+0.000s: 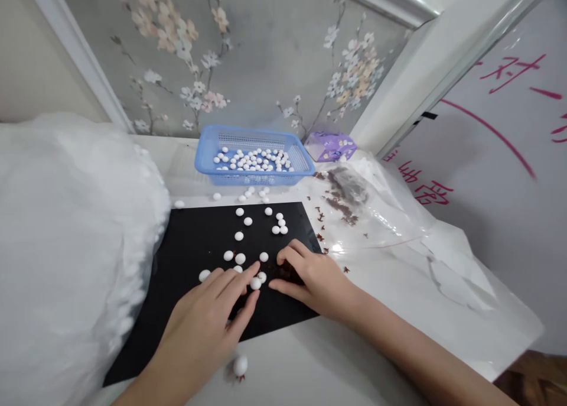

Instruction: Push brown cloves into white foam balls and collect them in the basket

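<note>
Several small white balls lie on a black mat (186,299). My left hand (212,308) is over the mat's lower middle, thumb and forefinger around a white ball (256,283) that has a small brown piece at its top. Just right of it, my right hand (310,276) rests at the mat's right edge with fingers curled and thumb apart, near small dark brown pieces; no ball shows in it. Another white ball (240,366) with a reddish-brown piece under it sits on the white table (283,364) in front of the mat.
A blue basket (204,155) with many white balls stands behind the mat. A purple packet (330,146) is beside it. Brown star-shaped pieces lie on clear plastic (398,258) at the right. A large white bag (66,246) bulges at the left.
</note>
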Demonstrator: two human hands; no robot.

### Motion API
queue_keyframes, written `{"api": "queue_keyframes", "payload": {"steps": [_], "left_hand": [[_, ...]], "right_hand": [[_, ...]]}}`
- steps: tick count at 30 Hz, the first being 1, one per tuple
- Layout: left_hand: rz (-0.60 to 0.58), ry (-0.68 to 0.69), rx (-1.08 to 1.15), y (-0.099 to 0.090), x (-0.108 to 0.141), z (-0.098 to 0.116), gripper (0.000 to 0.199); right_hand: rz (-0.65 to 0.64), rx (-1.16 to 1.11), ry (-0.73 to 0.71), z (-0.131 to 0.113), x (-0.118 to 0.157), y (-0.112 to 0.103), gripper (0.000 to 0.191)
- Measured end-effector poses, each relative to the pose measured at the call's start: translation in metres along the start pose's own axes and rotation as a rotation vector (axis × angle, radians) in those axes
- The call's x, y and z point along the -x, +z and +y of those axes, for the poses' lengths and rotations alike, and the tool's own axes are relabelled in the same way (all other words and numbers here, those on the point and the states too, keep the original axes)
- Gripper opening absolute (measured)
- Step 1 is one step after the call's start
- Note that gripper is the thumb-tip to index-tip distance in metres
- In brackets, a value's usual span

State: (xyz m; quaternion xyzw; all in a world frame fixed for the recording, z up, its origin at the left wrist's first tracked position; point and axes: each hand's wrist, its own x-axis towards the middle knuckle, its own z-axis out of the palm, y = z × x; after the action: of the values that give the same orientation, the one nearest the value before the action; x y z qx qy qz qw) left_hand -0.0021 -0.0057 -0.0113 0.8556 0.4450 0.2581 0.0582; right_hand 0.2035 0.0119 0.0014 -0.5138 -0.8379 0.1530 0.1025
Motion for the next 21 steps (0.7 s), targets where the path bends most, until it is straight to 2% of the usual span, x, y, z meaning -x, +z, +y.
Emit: {"api": "queue_keyframes", "payload": {"steps": [3,9,16,21], "left_hand": [[0.004,-0.074,0.027,-0.001,-0.001,0.0,0.03],[-0.007,-0.122,0.057,-0.002,-0.001,0.0,0.023],[-0.009,-0.134,0.059,-0.001,0.0,0.0,0.023],[-0.01,-0.147,0.06,-0.001,0.001,0.0,0.024]], "right_hand": [[-0.04,-0.163,-0.011,0.004,0.005,-0.01,0.03],[0.002,-0.307,-0.076,0.013,0.008,-0.015,0.024],[0.189,-0.338,-0.179,0.019,0.006,-0.006,0.016],[0.238,-0.374,-0.211,0.019,0.007,-0.004,0.016]]}}
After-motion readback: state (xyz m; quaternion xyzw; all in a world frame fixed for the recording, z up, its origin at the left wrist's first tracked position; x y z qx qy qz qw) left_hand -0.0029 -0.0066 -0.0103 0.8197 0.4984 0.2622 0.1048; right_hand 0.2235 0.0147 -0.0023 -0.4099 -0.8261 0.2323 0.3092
